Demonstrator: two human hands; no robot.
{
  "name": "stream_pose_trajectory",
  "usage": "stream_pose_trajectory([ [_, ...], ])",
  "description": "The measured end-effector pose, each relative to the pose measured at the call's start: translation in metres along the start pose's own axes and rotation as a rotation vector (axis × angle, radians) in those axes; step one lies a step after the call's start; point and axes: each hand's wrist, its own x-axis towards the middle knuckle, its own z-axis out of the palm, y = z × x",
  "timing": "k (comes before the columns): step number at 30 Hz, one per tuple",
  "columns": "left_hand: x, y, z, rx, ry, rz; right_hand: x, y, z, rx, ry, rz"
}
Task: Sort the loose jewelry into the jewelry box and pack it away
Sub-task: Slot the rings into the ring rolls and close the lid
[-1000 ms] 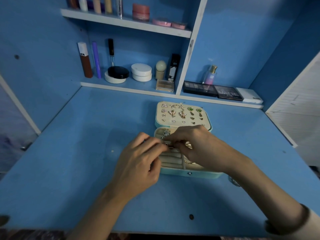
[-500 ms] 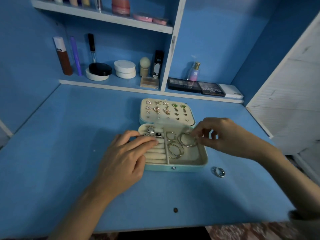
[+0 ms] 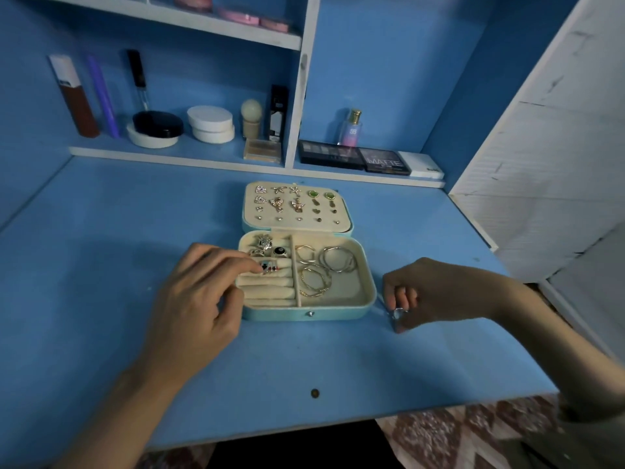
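On the blue table [image 3: 304, 360], the right hand [image 3: 436, 292] pinches a loose ring [image 3: 398, 313] just right of the box [image 3: 304, 314]. The left hand [image 3: 196, 299], fingers loosely bent, rests its tips on the ring rolls [image 3: 267, 292]. The ring should probably clear the box wall, then seat upright in a free slot. Beyond, the lid [image 3: 297, 228] lies open.

R hand [image 3: 436, 292] is off the jewelry box [image 3: 306, 314] now, down on the table [image 3: 135, 231] just right of it, fingers pinching the loose silver ring [image 3: 399, 313].
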Motion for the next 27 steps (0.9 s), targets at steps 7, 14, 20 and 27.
stream_pose_trajectory([
  [7,-0.001,0.0,0.002,-0.016,-0.007,-0.002,0.001,-0.005,-0.02,0.143,0.346,-0.026],
  [14,-0.001,0.001,-0.001,-0.052,-0.064,0.023,0.018,-0.048,-0.021,0.36,0.552,-0.23],
  [20,-0.001,0.001,-0.003,-0.06,-0.074,0.006,0.041,-0.081,-0.001,0.465,0.591,-0.303],
  [27,0.001,0.001,-0.005,-0.036,-0.013,-0.035,0.056,-0.098,0.007,0.366,0.651,-0.33],
])
